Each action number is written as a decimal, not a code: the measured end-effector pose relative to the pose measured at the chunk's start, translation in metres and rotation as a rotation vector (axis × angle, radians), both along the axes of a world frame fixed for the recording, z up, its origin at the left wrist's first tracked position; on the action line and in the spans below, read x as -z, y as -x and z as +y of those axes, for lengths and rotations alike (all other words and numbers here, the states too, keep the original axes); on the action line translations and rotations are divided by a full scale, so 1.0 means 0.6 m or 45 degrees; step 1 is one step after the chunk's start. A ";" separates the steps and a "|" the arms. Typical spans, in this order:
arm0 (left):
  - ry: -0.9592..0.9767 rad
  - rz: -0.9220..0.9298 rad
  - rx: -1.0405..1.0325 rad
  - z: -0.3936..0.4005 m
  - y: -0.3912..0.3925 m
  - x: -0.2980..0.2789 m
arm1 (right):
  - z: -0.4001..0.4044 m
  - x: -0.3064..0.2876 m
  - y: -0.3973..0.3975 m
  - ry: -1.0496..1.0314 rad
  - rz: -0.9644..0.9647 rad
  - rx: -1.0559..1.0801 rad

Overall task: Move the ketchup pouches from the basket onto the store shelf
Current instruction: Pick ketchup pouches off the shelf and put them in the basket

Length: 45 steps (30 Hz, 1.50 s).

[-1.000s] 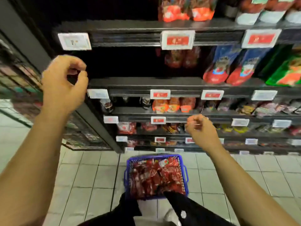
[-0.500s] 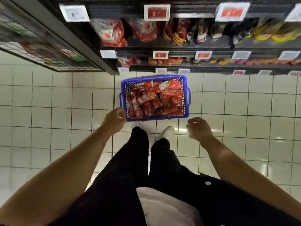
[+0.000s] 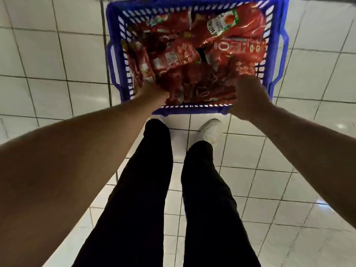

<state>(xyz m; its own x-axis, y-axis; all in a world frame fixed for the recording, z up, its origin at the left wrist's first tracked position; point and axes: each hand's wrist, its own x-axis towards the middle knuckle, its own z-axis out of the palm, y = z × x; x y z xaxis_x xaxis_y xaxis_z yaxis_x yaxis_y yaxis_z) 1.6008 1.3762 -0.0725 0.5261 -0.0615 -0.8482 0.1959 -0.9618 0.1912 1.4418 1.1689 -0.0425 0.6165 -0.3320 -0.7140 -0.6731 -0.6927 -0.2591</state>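
From the head view, the person bends over the blue basket (image 3: 277,54) on the tiled floor (image 3: 48,54), so the step in hand looks like picking up. Both hands are down among the ketchup pouches (image 3: 192,60) at the basket's near edge: the left hand (image 3: 154,91) near the near left corner, the right hand (image 3: 248,95) at the near right corner. Their fingers are buried in the pile, so I cannot tell what they grasp. The pouches lie heaped flat, long axes mixed; the topmost labelled one slants toward the far right corner. Next, I judge, comes a firm hold and a lift to the shelf, which is out of sight.
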 end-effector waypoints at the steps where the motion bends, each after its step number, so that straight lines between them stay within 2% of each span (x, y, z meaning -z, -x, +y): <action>1: -0.047 -0.039 -0.010 -0.006 0.001 0.029 | -0.005 0.031 -0.008 0.021 0.057 -0.093; 3: -0.182 -0.142 -0.078 -0.015 0.007 0.073 | -0.009 0.077 -0.024 0.054 0.134 -0.382; 6: -0.347 -0.295 -0.126 -0.025 0.036 0.095 | -0.012 0.132 -0.034 0.188 0.066 -0.762; 9: -0.319 -0.382 -0.110 -0.022 0.055 0.101 | -0.008 0.136 -0.043 0.223 0.209 -0.661; 12: -0.238 -0.432 -0.245 -0.005 0.034 0.095 | -0.008 0.116 -0.052 0.240 0.239 -0.545; 14: -0.178 -0.339 -0.311 0.009 0.013 0.082 | -0.009 0.094 -0.050 0.197 0.183 -0.436; 17: 0.001 0.001 -0.608 0.024 -0.017 0.028 | -0.022 0.037 -0.037 -0.151 0.064 -0.037; 19: 0.204 0.254 -0.762 0.032 -0.029 -0.035 | -0.022 -0.011 -0.031 -0.392 0.039 0.320; 21: 0.432 0.455 -0.754 0.036 -0.029 -0.112 | -0.018 -0.066 -0.027 -0.658 -0.009 0.687; 26: 0.882 0.747 -0.785 0.022 -0.034 -0.320 | -0.005 -0.247 -0.019 -1.153 -0.312 1.151; 29: 1.082 0.716 -0.735 -0.009 -0.043 -0.468 | 0.000 -0.390 -0.035 -1.286 -0.487 1.303; 32: 1.137 0.471 -0.627 -0.041 -0.050 -0.611 | -0.001 -0.533 -0.056 -1.291 -0.622 1.306; 34: 1.195 0.356 -0.540 -0.052 -0.054 -0.703 | -0.002 -0.631 -0.067 -1.307 -0.759 1.209; 37: 1.356 0.268 -0.520 -0.062 -0.057 -0.827 | -0.016 -0.767 -0.080 -1.194 -0.924 1.046; 40: 1.541 0.217 -0.519 -0.067 -0.059 -0.927 | -0.036 -0.883 -0.101 -1.109 -1.082 0.900; 45: 1.645 -0.033 -0.369 -0.078 -0.094 -1.056 | -0.048 -1.044 -0.144 -0.981 -1.294 0.672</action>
